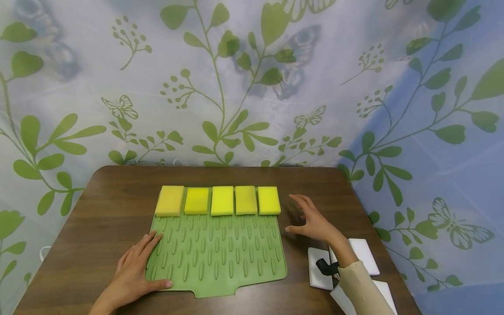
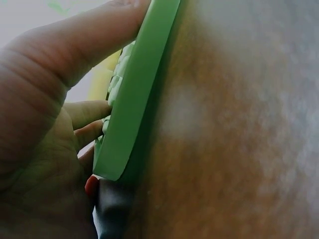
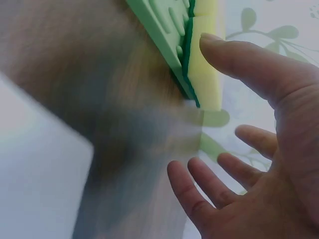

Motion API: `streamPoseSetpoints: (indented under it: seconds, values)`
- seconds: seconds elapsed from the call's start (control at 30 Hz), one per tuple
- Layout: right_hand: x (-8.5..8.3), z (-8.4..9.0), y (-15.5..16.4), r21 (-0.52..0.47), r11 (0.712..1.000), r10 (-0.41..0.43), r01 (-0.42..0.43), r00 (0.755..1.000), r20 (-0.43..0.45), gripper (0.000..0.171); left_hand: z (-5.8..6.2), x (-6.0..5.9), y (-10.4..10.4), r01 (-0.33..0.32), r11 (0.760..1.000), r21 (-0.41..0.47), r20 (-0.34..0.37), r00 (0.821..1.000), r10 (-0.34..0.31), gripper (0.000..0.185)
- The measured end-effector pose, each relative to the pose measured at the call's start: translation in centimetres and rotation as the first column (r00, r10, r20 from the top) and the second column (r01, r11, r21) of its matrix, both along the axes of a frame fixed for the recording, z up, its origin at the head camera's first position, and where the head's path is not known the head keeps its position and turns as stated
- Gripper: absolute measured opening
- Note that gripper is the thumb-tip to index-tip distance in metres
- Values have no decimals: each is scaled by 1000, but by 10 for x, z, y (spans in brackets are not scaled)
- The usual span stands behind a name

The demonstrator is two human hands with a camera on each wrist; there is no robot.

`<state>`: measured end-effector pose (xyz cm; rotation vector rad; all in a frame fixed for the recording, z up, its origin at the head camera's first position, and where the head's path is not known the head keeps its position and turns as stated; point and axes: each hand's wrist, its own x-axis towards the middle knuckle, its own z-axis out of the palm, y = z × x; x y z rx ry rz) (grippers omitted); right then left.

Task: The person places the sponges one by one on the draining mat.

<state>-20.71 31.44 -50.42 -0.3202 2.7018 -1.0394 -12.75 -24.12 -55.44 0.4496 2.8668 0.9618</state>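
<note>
A green draining mat (image 1: 220, 249) with raised oval ridges lies on the table. Along its far edge, several yellow sponges (image 1: 222, 201) sit side by side in a row. My left hand (image 1: 131, 267) rests at the mat's near left corner, fingers spread along the side edge and thumb on the front edge. In the left wrist view, those fingertips touch the green rim (image 2: 134, 94). Just right of the end sponge (image 1: 269, 201), my right hand (image 1: 313, 221) hovers with thumb and fingers apart, holding nothing. The right wrist view shows a dark green layer under that yellow sponge (image 3: 204, 64).
White flat pieces (image 1: 363, 256) lie on the table at the right, partly hidden by the right forearm. A black device (image 1: 327, 267) shows by the right wrist. Behind the brown wooden table (image 1: 98, 218) hangs a leaf-and-butterfly patterned curtain (image 1: 244, 87).
</note>
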Motion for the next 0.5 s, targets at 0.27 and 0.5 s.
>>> streamPoseSetpoints:
  seconds: [0.27,0.5]
  values:
    - [27,4,16,42,998,-34,36,999,-38,99,-1,-1,-1,4,1000,26,11,1000,-5,127]
    - [53,3,27,107,990,-87,92,995,-52,95,1,1,0,5,1000,18,6,1000,-5,127]
